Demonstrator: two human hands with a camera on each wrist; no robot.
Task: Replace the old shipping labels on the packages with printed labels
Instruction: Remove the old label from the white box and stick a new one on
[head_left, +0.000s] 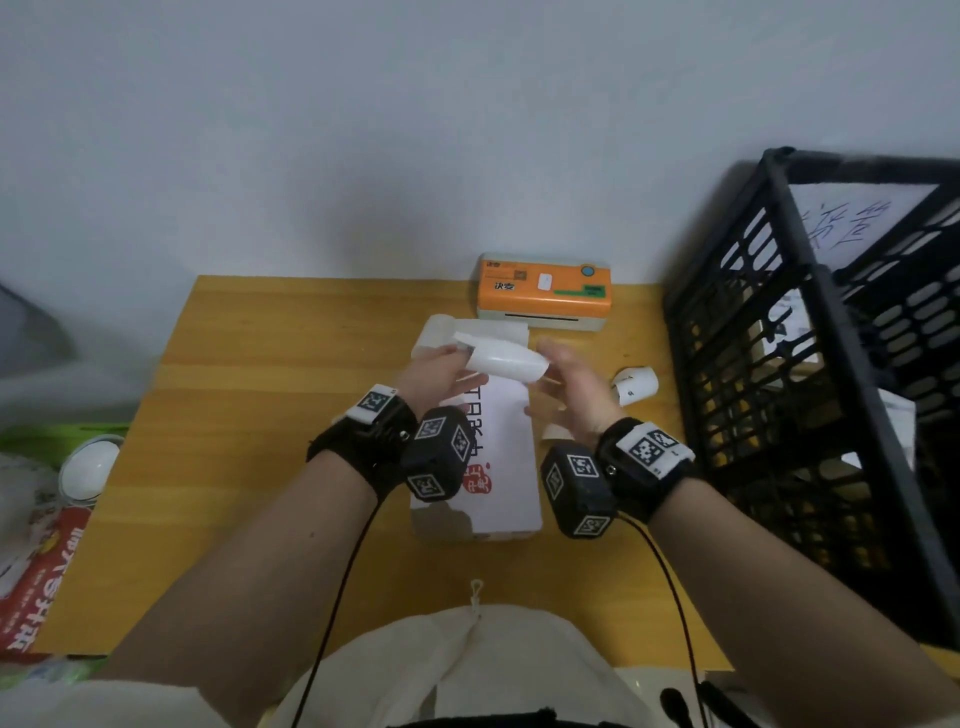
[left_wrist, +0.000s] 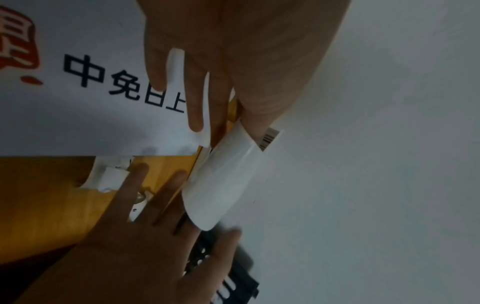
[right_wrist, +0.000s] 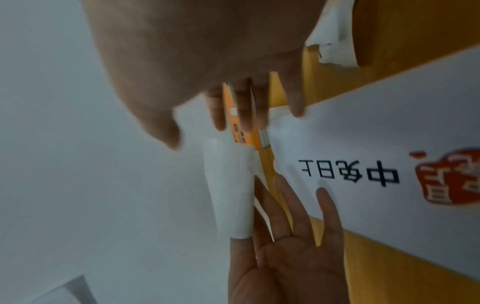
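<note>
A white package with black characters and a red stamp lies flat mid-table. Above its far end, my left hand pinches one end of a curled white printed label between thumb and forefinger. The left wrist view shows a barcode on the label beside the thumb. My right hand hovers at the label's free end with relaxed, straight fingers and holds nothing; whether it touches the label is unclear. In the right wrist view the label curls over my left hand. The package lies below.
An orange label printer stands at the table's back edge, with white paper before it. A curled peeled label lies right of the package. A tall black crate fills the right side. Red packaging sits far left.
</note>
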